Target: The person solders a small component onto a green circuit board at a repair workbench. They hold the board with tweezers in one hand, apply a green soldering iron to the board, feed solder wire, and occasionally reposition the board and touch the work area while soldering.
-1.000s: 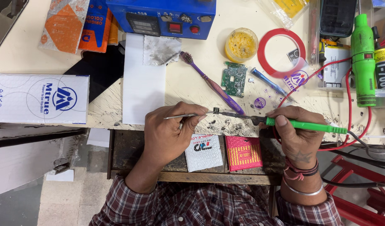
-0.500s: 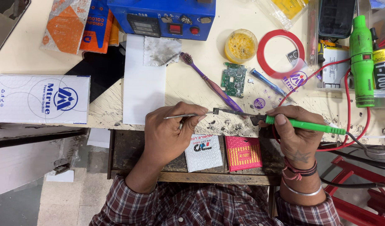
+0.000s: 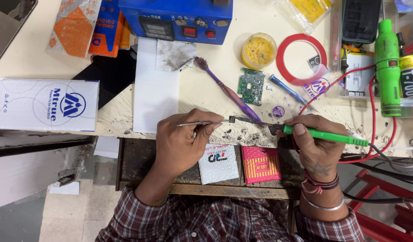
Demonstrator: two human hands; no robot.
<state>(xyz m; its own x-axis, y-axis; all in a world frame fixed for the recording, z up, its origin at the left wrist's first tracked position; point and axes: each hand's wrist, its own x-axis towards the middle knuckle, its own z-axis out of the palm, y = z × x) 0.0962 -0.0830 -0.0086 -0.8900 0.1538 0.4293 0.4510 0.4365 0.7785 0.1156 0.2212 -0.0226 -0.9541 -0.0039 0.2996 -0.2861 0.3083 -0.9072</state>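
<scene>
Two small packets, one white (image 3: 218, 163) and one pink (image 3: 260, 164), lie nearest. Above them, the left hand (image 3: 181, 145) pinches one pair of tweezers (image 3: 195, 123); the right hand (image 3: 315, 145) grips one green soldering iron (image 3: 325, 135) over the bench (image 3: 215, 101). Beyond lie one circuit board (image 3: 251, 86) and one purple toothbrush (image 3: 226, 91).

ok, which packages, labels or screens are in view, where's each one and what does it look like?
White box: left bench edge, flat rectangle, blue round logo.
Orange packets: top left, overlapping, orange, grey and blue.
Blue machine: top centre, small dark screen, red buttons.
White pouch: drawer under the hands, squarish, padded.
Pink pouch: right of it, yellow print.
Dark phone: top right, screen off.
Yellow-black tube: far right, beside green tool.
</scene>
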